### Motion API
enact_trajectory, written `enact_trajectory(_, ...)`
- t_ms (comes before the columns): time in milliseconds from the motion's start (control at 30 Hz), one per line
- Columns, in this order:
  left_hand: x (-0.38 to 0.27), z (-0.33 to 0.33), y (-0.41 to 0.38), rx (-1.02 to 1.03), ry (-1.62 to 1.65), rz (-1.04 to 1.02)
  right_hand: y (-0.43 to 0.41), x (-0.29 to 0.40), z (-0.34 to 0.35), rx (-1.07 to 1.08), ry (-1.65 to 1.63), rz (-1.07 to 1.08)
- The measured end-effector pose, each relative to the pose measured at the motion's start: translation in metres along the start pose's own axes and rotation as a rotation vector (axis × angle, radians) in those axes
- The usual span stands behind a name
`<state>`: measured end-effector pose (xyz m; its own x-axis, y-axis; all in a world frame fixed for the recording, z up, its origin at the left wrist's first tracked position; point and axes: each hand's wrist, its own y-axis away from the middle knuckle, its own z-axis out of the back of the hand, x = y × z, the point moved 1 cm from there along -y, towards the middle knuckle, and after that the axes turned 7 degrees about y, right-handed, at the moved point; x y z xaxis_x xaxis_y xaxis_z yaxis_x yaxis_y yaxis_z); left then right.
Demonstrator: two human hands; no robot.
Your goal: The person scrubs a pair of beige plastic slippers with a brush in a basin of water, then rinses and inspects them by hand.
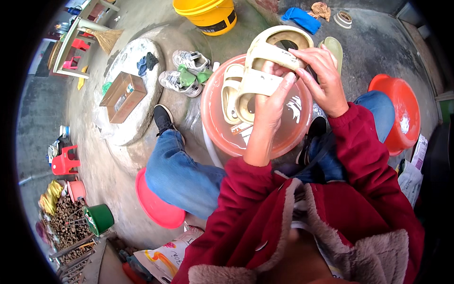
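Note:
Over a pink plastic basin [208, 133] of water, my left hand [271, 103] grips a cream plastic sandal [262, 82], its fingers passed through the strap openings. My right hand [321, 72] has its fingertips on the sandal's upper strap, which bears dark marks; whether it grips the strap or only touches it is hard to tell. A second cream sandal [230, 96] leans inside the basin at the left. Beside it in the water lies a small reddish and white item [242, 129], partly hidden by my left wrist.
Grey sneakers [181, 83] with green cloths stand left of the basin, near a round stone slab [142, 122] bearing a cardboard box [124, 96]. A yellow bucket [212, 17] stands ahead. An olive slipper [333, 51] and an orange-red basin [408, 117] are at the right.

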<state>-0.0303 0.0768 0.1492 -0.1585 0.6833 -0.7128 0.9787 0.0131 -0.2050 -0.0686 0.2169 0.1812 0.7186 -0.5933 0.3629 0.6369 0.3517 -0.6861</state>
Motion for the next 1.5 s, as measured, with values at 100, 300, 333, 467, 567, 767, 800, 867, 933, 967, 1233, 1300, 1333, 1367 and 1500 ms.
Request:
enact_trajectory(100,0.001,0.001,0.002,-0.038,0.049,-0.027,0.003,0.0,-0.002,0.043,-0.054,-0.062)
enact_trajectory(300,0.007,0.005,0.0,-0.109,-0.041,0.018,0.0,0.006,-0.012,-0.032,0.077,-0.136)
enact_trajectory(333,0.009,0.007,0.0,-0.128,-0.058,0.019,-0.002,0.009,-0.014,-0.036,0.123,-0.179)
enact_trajectory(467,0.01,-0.001,0.003,-0.311,-0.226,-0.073,0.001,0.009,-0.021,-0.11,0.311,-0.248)
enact_trajectory(567,0.006,0.032,-0.003,-0.429,-0.507,-0.205,0.01,0.016,-0.02,-0.1,0.435,-0.151)
enact_trajectory(767,0.001,0.034,-0.003,-0.312,-0.513,-0.184,0.017,0.011,-0.034,0.08,0.272,-0.188)
enact_trajectory(800,0.001,0.035,-0.005,-0.256,-0.499,-0.193,0.014,0.009,-0.03,0.162,0.171,-0.267)
enact_trajectory(867,0.002,0.033,-0.005,-0.155,-0.294,-0.114,0.012,-0.004,-0.034,0.145,-0.045,-0.307)
enact_trajectory(933,-0.001,0.027,-0.006,-0.183,-0.174,-0.117,0.01,-0.009,-0.032,0.151,-0.198,-0.337)
enact_trajectory(967,-0.002,0.026,-0.006,-0.196,-0.114,-0.118,0.01,-0.011,-0.033,0.161,-0.312,-0.373)
enact_trajectory(1233,0.001,0.03,-0.004,-0.309,-0.141,-0.15,0.022,0.006,-0.038,0.227,-0.72,-0.679)
enact_trajectory(1300,-0.001,0.031,-0.003,-0.378,-0.172,-0.118,0.028,0.009,-0.045,0.197,-0.686,-0.684)
enact_trajectory(1333,-0.003,0.03,-0.002,-0.424,-0.177,-0.083,0.023,0.019,-0.04,0.198,-0.688,-0.734)
enact_trajectory(1367,-0.004,0.03,-0.002,-0.469,-0.181,-0.048,0.021,0.025,-0.038,0.198,-0.69,-0.784)
enact_trajectory(1500,-0.005,0.033,-0.002,-0.427,-0.204,-0.044,0.019,0.03,-0.035,0.19,-0.621,-0.745)
